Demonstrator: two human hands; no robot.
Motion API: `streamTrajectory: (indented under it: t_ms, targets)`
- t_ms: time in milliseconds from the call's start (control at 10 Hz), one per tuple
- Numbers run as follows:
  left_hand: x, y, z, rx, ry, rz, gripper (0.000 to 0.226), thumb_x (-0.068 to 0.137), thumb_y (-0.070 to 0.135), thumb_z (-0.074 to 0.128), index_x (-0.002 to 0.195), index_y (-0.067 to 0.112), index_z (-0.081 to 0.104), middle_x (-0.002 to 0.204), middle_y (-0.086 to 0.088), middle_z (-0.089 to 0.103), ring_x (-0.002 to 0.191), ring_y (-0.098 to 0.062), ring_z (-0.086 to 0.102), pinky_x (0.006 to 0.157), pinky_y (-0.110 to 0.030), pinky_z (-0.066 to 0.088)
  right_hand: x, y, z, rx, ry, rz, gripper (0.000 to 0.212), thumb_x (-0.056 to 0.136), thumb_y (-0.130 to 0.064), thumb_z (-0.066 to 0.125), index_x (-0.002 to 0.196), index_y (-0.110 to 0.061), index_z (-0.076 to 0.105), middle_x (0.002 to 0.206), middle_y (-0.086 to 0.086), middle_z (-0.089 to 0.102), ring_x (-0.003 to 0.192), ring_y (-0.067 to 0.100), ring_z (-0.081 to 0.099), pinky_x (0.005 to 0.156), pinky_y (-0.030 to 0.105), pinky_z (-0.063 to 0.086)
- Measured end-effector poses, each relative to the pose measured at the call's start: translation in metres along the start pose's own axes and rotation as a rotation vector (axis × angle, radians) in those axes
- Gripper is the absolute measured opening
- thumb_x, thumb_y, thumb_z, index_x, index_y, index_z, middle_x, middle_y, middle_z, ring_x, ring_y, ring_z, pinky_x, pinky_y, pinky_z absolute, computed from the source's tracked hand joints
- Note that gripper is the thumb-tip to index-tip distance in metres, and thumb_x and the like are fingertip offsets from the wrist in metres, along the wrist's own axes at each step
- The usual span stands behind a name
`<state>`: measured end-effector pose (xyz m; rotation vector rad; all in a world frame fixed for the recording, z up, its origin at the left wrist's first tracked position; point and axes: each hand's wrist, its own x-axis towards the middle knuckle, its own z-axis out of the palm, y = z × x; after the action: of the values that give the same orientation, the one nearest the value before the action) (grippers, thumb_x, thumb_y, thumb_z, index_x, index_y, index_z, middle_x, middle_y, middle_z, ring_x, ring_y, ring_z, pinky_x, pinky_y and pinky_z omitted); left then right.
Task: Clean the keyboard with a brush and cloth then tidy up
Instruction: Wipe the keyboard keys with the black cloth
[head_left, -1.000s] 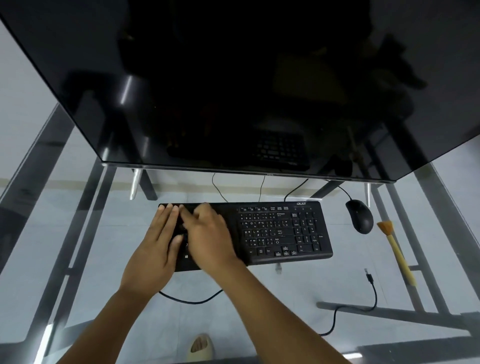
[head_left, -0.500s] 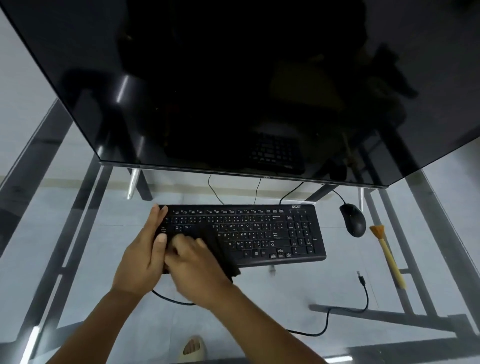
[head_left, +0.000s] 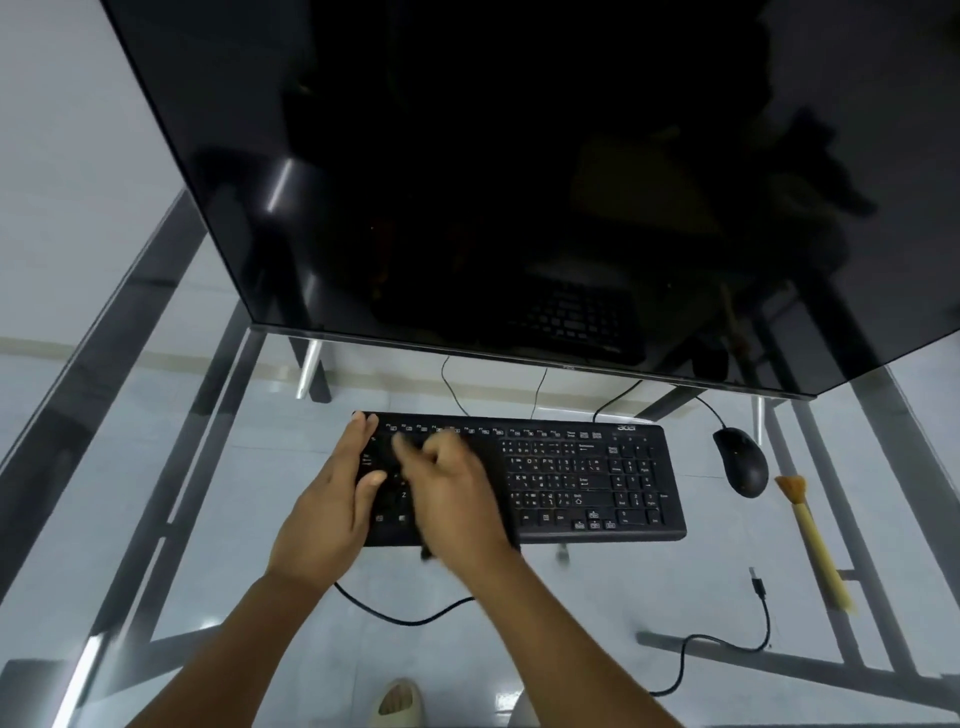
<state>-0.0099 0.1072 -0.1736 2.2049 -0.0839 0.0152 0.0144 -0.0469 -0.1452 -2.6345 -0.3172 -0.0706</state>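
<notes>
On the clear glass counter (head_left: 156, 519) with its dark metal frame, the left hand (head_left: 332, 512) lies flat with fingers extended along the left end of the flat black plastic keyboard (head_left: 587, 480), its grip released and simply resting against the keys — thumb on the key surface. Just beside it, the right hand (head_left: 457, 491) presses down on the left half of the keyboard, motion-blurred; its grip is clenched on a dark cloth (head_left: 496, 499), whose edge shows past the hand and over the keyboard's near rim. The keyboard sits below the lower edge of a large black glossy monitor (head_left: 519, 182), its thin black cable (head_left: 405, 616) looping under the wrists. Right of the keyboard, apart from it, rests a black computer mouse (head_left: 740, 461). Further right — well clear of both hands — lies the brush with a pale yellow handle and orange bristles (head_left: 810, 535), bristles pointing away from the person. Near its handle a loose black cable with a plug end (head_left: 759, 584) curls across the glass.
</notes>
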Motion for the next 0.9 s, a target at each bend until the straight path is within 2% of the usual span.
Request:
streamTrajectory:
  t_ms: [100,200,300,400,500,600,700,800,900]
  targets:
    - [-0.001,-0.001,0.002,0.008,-0.003,-0.010,0.060,0.097,0.055,0.022,0.151,0.036,0.005,0.155,0.013,0.025,0.135,-0.010,0.037,0.101,-0.028,0.041,0.018,-0.010,0.011,0.167,0.072,0.139,0.021,0.095,-0.030,0.051,0.107,-0.019,0.064,0.096,0.005,0.061,0.090,0.025,0.058,0.077,0.036,0.047]
    - [0.000,-0.001,-0.001,0.007,0.004,-0.002,0.062,0.095,0.057,0.020,0.151,0.037,0.001,0.157,0.014,0.018,0.138,-0.006,0.031,0.106,-0.028,0.037,0.015,-0.025,0.019,-0.009,-0.034,-0.098,0.042,0.094,-0.013,0.052,0.135,-0.014,0.054,0.106,0.010,0.055,0.092,0.027,0.051,0.080,0.037,0.045]
    - [-0.001,-0.003,0.000,0.028,0.016,0.001,0.060,0.096,0.055,0.023,0.150,0.036,0.004,0.157,0.015,0.017,0.138,-0.005,0.029,0.106,-0.032,0.039,0.024,-0.001,0.002,-0.037,-0.070,-0.061,0.042,0.092,-0.006,0.048,0.130,-0.019,0.058,0.109,0.013,0.055,0.094,0.030,0.051,0.082,0.043,0.047]
    - [-0.001,-0.001,0.000,0.088,0.021,-0.005,0.059,0.096,0.056,0.019,0.150,0.034,0.009,0.156,0.009,0.022,0.142,-0.014,0.022,0.111,-0.041,0.033,0.027,0.027,-0.009,-0.046,-0.007,0.148,0.044,0.092,-0.006,0.048,0.131,-0.024,0.056,0.114,0.013,0.052,0.101,0.030,0.049,0.088,0.042,0.046]
    - [0.002,-0.007,0.004,0.279,0.098,0.019,0.055,0.101,0.042,0.016,0.146,0.014,0.033,0.153,-0.006,0.033,0.145,-0.018,0.020,0.118,-0.047,0.012,-0.007,0.001,0.005,-0.060,-0.056,-0.009,0.044,0.093,-0.007,0.044,0.132,-0.023,0.055,0.109,0.011,0.055,0.096,0.029,0.051,0.082,0.041,0.046]
    - [0.001,-0.013,-0.001,0.257,0.115,0.016,0.053,0.100,0.038,0.022,0.140,0.012,0.044,0.141,-0.010,0.050,0.140,-0.019,0.032,0.118,-0.044,0.016,-0.038,-0.001,-0.006,0.026,-0.113,-0.107,0.036,0.101,-0.031,0.034,0.126,-0.032,0.059,0.097,-0.005,0.054,0.086,0.012,0.048,0.077,0.030,0.045]
    - [0.007,-0.022,-0.013,0.317,0.020,0.064,0.053,0.099,0.041,0.024,0.141,0.017,0.044,0.138,-0.004,0.053,0.137,-0.018,0.037,0.116,-0.038,0.021,-0.042,0.036,-0.017,-0.058,-0.108,-0.010,0.035,0.098,-0.039,0.050,0.132,-0.036,0.057,0.095,-0.008,0.051,0.083,0.011,0.046,0.073,0.029,0.047]
    - [0.012,-0.033,-0.022,0.370,-0.045,0.156,0.051,0.099,0.041,0.024,0.142,0.019,0.042,0.144,0.000,0.047,0.139,-0.017,0.032,0.116,-0.037,0.018,-0.049,0.027,-0.010,-0.052,-0.089,-0.009,0.056,0.082,-0.013,0.074,0.133,-0.030,0.057,0.090,-0.003,0.053,0.076,0.016,0.043,0.062,0.030,0.045]
    - [0.012,-0.041,-0.024,0.333,-0.065,0.171,0.048,0.100,0.039,0.028,0.142,0.021,0.041,0.147,0.001,0.042,0.142,-0.016,0.028,0.116,-0.036,0.017,-0.048,-0.017,0.005,0.108,-0.177,-0.127,0.017,0.095,-0.035,0.058,0.112,-0.035,0.062,0.087,-0.006,0.055,0.079,0.010,0.042,0.071,0.027,0.042]
